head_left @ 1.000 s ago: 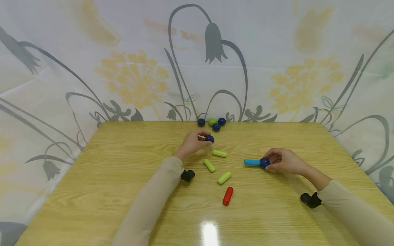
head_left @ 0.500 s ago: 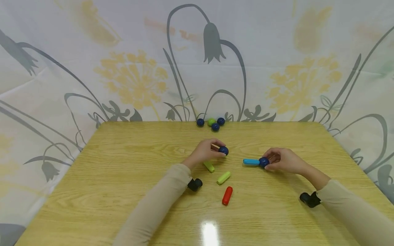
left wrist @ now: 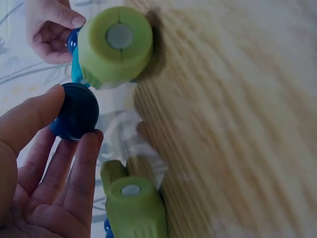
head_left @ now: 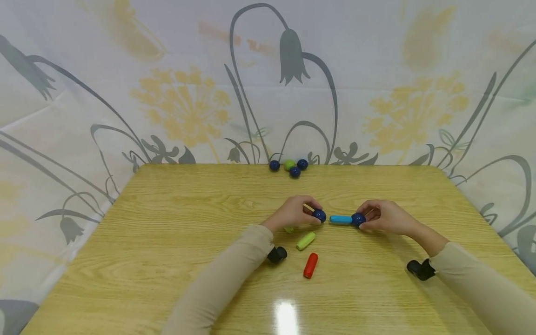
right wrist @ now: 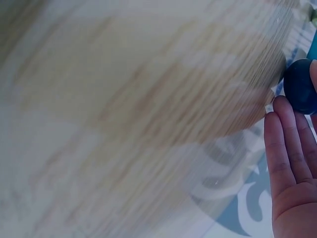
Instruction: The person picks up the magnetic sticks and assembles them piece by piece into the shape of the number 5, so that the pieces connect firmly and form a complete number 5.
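Observation:
Between thumb and fingers, my left hand (head_left: 295,211) pinches a dark blue ball (head_left: 319,215); the left wrist view shows the same ball (left wrist: 77,111) up close. My right hand (head_left: 389,217) grips a second dark blue ball (head_left: 358,219), seen at the edge of the right wrist view (right wrist: 300,87). A light blue stick (head_left: 341,219) is joined to that ball and points left. Its free end lies a small gap from the ball in my left hand. One green stick (head_left: 289,229) is mostly hidden under the left wrist.
Nearer the front lie a light green stick (head_left: 306,241) and a red stick (head_left: 311,265) on the wooden table (head_left: 167,260). At the back edge, against the patterned cloth (head_left: 259,93), sit a green ball (head_left: 290,165) and several dark blue balls (head_left: 295,172).
My left hand has carried its blue ball rightward and toward me, up close to the light blue stick's free end. The right hand has stayed nearly still.

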Tool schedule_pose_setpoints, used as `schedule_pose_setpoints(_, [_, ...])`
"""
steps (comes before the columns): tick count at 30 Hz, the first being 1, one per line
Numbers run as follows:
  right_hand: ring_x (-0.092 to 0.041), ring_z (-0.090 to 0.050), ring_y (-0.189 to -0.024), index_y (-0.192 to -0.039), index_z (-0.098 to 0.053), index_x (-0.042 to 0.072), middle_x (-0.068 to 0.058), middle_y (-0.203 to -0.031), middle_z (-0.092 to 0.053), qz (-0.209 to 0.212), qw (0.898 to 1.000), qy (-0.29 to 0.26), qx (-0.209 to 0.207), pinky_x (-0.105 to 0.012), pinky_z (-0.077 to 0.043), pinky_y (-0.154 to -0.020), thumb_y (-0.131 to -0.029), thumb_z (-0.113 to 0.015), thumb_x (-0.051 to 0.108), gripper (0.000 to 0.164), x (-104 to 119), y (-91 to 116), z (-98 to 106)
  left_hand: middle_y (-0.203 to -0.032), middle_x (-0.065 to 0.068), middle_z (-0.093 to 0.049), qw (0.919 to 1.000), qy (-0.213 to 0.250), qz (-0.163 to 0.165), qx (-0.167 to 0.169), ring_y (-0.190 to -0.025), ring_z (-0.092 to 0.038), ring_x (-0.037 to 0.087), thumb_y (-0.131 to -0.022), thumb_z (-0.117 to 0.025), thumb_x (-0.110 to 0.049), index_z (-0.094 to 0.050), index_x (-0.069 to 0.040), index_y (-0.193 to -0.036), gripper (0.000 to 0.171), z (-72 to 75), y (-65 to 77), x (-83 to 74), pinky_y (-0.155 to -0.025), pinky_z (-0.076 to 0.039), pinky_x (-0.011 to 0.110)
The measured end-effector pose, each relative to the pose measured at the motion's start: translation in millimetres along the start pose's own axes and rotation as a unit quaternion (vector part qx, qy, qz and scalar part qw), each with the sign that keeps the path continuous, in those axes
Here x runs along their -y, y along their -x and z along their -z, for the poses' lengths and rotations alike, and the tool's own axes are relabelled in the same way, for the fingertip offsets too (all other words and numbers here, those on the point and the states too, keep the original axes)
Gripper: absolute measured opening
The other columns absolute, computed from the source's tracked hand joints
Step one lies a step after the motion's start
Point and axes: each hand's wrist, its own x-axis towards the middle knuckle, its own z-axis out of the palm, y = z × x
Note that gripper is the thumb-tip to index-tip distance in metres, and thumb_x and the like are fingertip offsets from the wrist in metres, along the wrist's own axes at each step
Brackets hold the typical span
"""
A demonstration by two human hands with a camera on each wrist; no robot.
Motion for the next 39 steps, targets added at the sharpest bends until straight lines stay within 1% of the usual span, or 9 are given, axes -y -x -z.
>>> schedule_pose_setpoints(7, [-0.019, -0.061, -0.083, -0.106, -0.062, 0.000, -0.005, -0.093, -0.063, -0.002, 1.000, -0.003, 0.001, -0.027, -0.052, -0.070, -0.079, -0.076, 0.018, 0.036, 0.9, -1.1, -1.4, -0.105, 0.001, -0.062, 0.9995, -0.027, -0.002, 0.018, -0.093, -0.062, 0.011, -0.081, -0.074, -0.010, -0.065, -0.008, -0.108, 0.028, -9.4, -3.0, -4.5, -0.074, -0.049, 0.017])
schedule_pose_setpoints(12, [-0.019, -0.061, -0.083, -0.106, -0.061, 0.000, -0.005, -0.093, -0.062, -0.001, 1.000, -0.005, 0.003, -0.027, -0.052, -0.070, -0.079, -0.076, 0.019, 0.036, 1.0, -0.9, -1.6, -0.106, 0.003, -0.062, 0.9995, -0.027, -0.008, 0.016, -0.094, -0.062, 0.013, -0.081, -0.073, -0.009, -0.065, -0.007, -0.109, 0.029, -11.0, -3.1, -4.9, -0.076, -0.048, 0.017])
schedule_pose_setpoints(16, [-0.019, -0.061, -0.083, -0.106, -0.061, 0.000, -0.005, -0.093, -0.063, 0.001, 1.000, -0.005, 0.002, -0.027, -0.052, -0.069, -0.079, -0.076, 0.018, 0.036, -0.1, -1.1, -2.0, -0.104, 0.002, -0.063, 0.9998, -0.014, -0.009, 0.011, -0.092, -0.063, 0.012, -0.082, -0.072, -0.009, -0.065, -0.007, -0.109, 0.028, -4.8, -1.4, -2.8, -0.072, -0.050, 0.018])
schedule_pose_setpoints(20, [-0.019, -0.062, -0.083, -0.106, -0.061, 0.000, -0.005, -0.092, -0.063, 0.003, 1.000, -0.005, 0.001, -0.027, -0.052, -0.069, -0.079, -0.076, 0.017, 0.036, -1.2, -1.3, -2.1, -0.103, 0.005, -0.063, 0.9997, -0.014, -0.017, -0.010, -0.086, -0.062, 0.011, -0.084, -0.071, -0.009, -0.065, -0.005, -0.108, 0.025, 6.9, 0.9, -0.8, -0.069, -0.050, 0.019])
schedule_pose_setpoints(24, [-0.019, -0.061, -0.083, -0.106, -0.061, 0.000, -0.005, -0.092, -0.063, 0.003, 1.000, -0.004, 0.001, -0.027, -0.052, -0.069, -0.079, -0.076, 0.018, 0.036, -2.0, -1.4, -2.0, -0.102, 0.005, -0.064, 0.9975, -0.058, -0.029, -0.029, -0.089, -0.059, 0.014, -0.085, -0.070, -0.010, -0.066, -0.005, -0.107, 0.023, 17.9, 2.2, 1.8, -0.076, -0.048, 0.021])
schedule_pose_setpoints(27, [-0.019, -0.062, -0.082, -0.106, -0.061, 0.000, -0.004, -0.092, -0.063, 0.003, 1.000, -0.003, 0.002, -0.027, -0.052, -0.069, -0.079, -0.076, 0.018, 0.036, -1.8, -1.3, -1.8, -0.103, 0.003, -0.064, 0.9940, -0.100, -0.032, -0.031, -0.097, -0.057, 0.017, -0.085, -0.070, -0.012, -0.066, -0.006, -0.107, 0.023, 24.0, 3.5, 3.5, -0.084, -0.046, 0.024])
schedule_pose_setpoints(30, [-0.019, -0.062, -0.082, -0.107, -0.061, 0.000, -0.004, -0.092, -0.063, 0.003, 1.000, -0.004, 0.002, -0.027, -0.052, -0.069, -0.079, -0.076, 0.018, 0.036, -1.3, -1.0, -1.5, -0.105, 0.003, -0.064, 0.9910, -0.128, -0.029, -0.028, -0.101, -0.056, 0.018, -0.085, -0.070, -0.012, -0.067, -0.006, -0.107, 0.023, 28.2, 4.2, 5.7, -0.088, -0.044, 0.025])
schedule_pose_setpoints(34, [-0.019, -0.062, -0.083, -0.107, -0.061, 0.000, -0.005, -0.092, -0.063, 0.002, 1.000, -0.006, 0.003, -0.027, -0.052, -0.068, -0.079, -0.076, 0.018, 0.036, -1.2, -0.9, -1.3, -0.107, 0.004, -0.064, 0.9893, -0.144, -0.014, -0.020, -0.101, -0.056, 0.017, -0.084, -0.070, -0.009, -0.067, -0.005, -0.109, 0.025, 30.9, 3.8, 8.7, -0.087, -0.044, 0.025])
schedule_pose_setpoints(39, [-0.019, -0.062, -0.083, -0.107, -0.061, 0.000, -0.005, -0.093, -0.063, 0.003, 1.000, -0.003, 0.003, -0.026, -0.052, -0.068, -0.079, -0.076, 0.018, 0.036, -2.2, -1.4, -1.8, -0.109, 0.004, -0.064, 0.9887, -0.149, 0.008, -0.013, -0.099, -0.056, 0.017, -0.085, -0.069, -0.009, -0.067, -0.006, -0.111, 0.027, 31.3, 2.1, 10.8, -0.083, -0.045, 0.025])
